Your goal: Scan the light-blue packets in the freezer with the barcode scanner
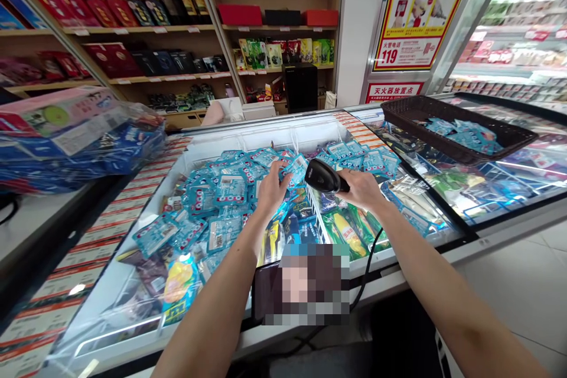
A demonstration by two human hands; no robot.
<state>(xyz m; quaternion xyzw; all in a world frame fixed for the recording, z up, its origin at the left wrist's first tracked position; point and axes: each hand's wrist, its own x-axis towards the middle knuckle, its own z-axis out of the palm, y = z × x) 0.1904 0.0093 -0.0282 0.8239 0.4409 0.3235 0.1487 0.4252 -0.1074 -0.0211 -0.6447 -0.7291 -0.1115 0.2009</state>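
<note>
**Item:** blue foil sachet (295,169), printed with a barcode, one of a loose heap of sachets (225,192)

**Location:** at the top of the heap, inside a glass-sided chest freezer (212,137), beside a wire divider (316,212)

**Handling (judged):** light, soft and flexible; film likely slippery; best taken by a flat sealed edge, with sachets prone to sliding off the heap

**Left hand** (271,188)**:** grip clenched on the sachet's edge, palm down, fingers angled toward the divider

**Right hand** (361,188)**:** grip clenched around the handle of a black handheld barcode scanner (322,177), nose pointing left toward the sachet

**Arm pose:** both forearms extended forward over the freezer's front edge, converging, hands near each other but apart

**Scanner cable:** black coiled cable (371,254), hanging from the scanner over the freezer's front edge

**Adjacent stock:** packaged corn (349,236), right of the divider

**Also present:** dark wicker tray (398,107), holding more blue sachets, on the freezer's glass
</note>
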